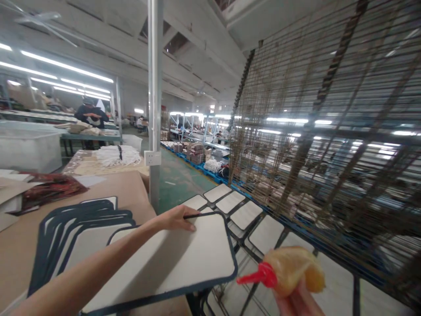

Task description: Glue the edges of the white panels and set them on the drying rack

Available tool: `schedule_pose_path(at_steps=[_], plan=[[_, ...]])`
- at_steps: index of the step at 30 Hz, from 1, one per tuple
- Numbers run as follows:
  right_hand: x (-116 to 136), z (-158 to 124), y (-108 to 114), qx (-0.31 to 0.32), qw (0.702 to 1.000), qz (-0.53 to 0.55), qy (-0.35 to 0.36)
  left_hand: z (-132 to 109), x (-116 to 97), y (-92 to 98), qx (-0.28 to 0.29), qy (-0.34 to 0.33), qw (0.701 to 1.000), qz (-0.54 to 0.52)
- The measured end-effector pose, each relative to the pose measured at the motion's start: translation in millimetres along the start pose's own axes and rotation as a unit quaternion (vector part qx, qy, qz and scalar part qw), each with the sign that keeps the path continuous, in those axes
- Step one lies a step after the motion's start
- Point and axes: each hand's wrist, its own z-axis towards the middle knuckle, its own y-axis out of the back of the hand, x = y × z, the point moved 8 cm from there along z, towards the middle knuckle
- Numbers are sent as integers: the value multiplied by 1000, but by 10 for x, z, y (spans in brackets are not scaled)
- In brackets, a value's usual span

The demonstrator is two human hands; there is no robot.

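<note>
- Factory hall, strip lights overhead; a person [90, 115] stands at a far bench, back left.
- Brown table [131, 188], left: carries a stack of panels [66, 228], white with dark blue edging, fanned so the edges overlap. White bundles [116, 156] lie on the next table behind.
- Left hand [176, 218]: arm stretched across the table, fingers closed in a pinch on the far edge of the top panel [184, 259]. This panel lies flat, overhanging the table's right side.
- Grey pillar [154, 87] rises just behind the left hand, with a white socket [152, 158] fixed to it.
- Low frame [279, 239], right of the table: several similar white pieces [246, 215] lie on it side by side.
- Bottle [292, 267], lower right: soft, yellowish, with a red nozzle pointing left towards the top panel, clear of it.
- Right hand [296, 303]: mostly cut off by the bottom edge; its fingers are wrapped round the bottle's base.
- Wire shelves [329, 131], tilted, fill the right side.
</note>
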Motion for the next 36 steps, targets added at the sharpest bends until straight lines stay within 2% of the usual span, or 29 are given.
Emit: schedule_pose_path(at_steps=[1,2,4,6,10,22,25,32,36], plan=[[13,65,93,-63,996,44,-47,-49,-44,-29,18,4,1000,-9],[87,119,138,-114,989,75,-50,-95,-86,-52,32,8,999,-19],[289,213,90,-155,983,95,-5,-178,-160,-87,57,17,998,-32],[415,280,-40,-145,986,82,27,-247,-222,-109,78,26,996,-33],[445,358,-239,-80,995,38,49,-337,-331,-126,97,22,995,-23],[425,364,-259,-12,999,4,48,-450,-374,-220,126,55,987,-79],[414,340,-263,-9,999,9,40,-446,-385,-221,126,53,987,-80],[413,266,-264,-54,998,36,0,-438,-359,-215,131,52,986,-86],[416,221,-277,-54,998,31,-5,-431,-330,-202,125,58,986,-90]])
